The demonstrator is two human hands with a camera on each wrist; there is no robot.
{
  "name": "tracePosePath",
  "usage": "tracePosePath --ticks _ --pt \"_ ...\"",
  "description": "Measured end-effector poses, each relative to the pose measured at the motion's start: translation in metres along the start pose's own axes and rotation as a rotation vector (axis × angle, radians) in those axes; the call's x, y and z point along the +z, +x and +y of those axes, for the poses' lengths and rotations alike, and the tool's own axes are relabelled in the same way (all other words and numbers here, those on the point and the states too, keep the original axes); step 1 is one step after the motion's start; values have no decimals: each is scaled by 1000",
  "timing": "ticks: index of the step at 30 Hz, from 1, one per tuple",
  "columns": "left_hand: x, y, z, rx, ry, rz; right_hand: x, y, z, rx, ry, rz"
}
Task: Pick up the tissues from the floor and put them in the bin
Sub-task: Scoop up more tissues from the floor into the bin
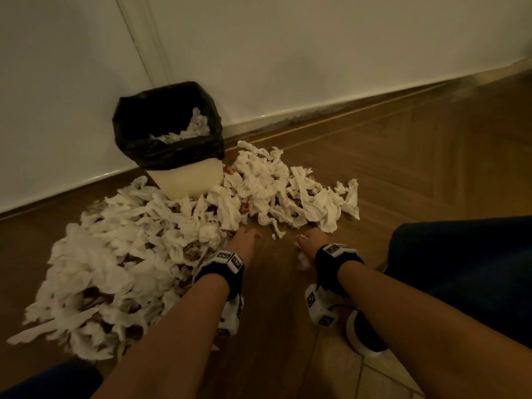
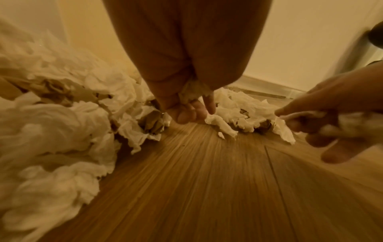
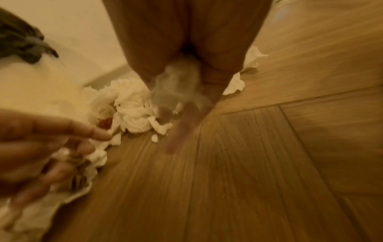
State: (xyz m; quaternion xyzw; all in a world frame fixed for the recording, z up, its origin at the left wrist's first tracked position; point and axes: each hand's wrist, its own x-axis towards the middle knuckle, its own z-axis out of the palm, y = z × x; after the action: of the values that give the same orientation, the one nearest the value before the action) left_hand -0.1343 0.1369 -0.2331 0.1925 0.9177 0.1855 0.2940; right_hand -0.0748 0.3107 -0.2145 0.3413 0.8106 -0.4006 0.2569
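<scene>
A cream bin (image 1: 188,180) lined with a black bag (image 1: 161,156) stands in the wall corner, with tissues (image 1: 190,129) inside. A wide heap of crumpled white tissues (image 1: 121,243) covers the floor around and in front of it. My left hand (image 1: 244,236) is low at the heap's near edge, and its curled fingers (image 2: 186,114) hold a tissue wad (image 2: 193,91) in the palm. My right hand (image 1: 309,240) hovers just to the right and grips another wad (image 3: 176,81), blurred in the right wrist view. The same right hand (image 2: 331,114) shows a tissue between its fingers.
Brown paper scraps (image 2: 151,124) and red bits (image 1: 244,207) lie among the tissues. White walls and a skirting board (image 1: 316,110) run behind. Bare wood floor (image 1: 417,168) lies between my hands and off to the right. My shoe (image 1: 362,332) and dark trouser knee (image 1: 460,269) are near right.
</scene>
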Motion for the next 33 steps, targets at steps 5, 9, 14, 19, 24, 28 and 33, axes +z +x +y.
tracePosePath --ticks 5,9,14,19,24,28,33 --pt "-9 -13 -4 -37 -3 -28 -2 -14 -12 -46 -64 -71" --pt "-18 -27 -2 -23 32 17 0 -25 -24 -44 8 32" --pt "-36 -38 -5 -56 -21 206 -1 -39 -49 -116 -75 77" --pt "-65 -46 -2 14 -281 216 -4 -42 -77 -251 -204 125" --pt "-122 -44 12 68 -449 292 -25 -54 -128 -308 -82 49" --pt "-198 -41 17 241 -775 418 -53 -68 -195 -391 60 7" --pt "-278 -37 -6 195 -873 638 -64 -80 -285 -515 -134 -72"
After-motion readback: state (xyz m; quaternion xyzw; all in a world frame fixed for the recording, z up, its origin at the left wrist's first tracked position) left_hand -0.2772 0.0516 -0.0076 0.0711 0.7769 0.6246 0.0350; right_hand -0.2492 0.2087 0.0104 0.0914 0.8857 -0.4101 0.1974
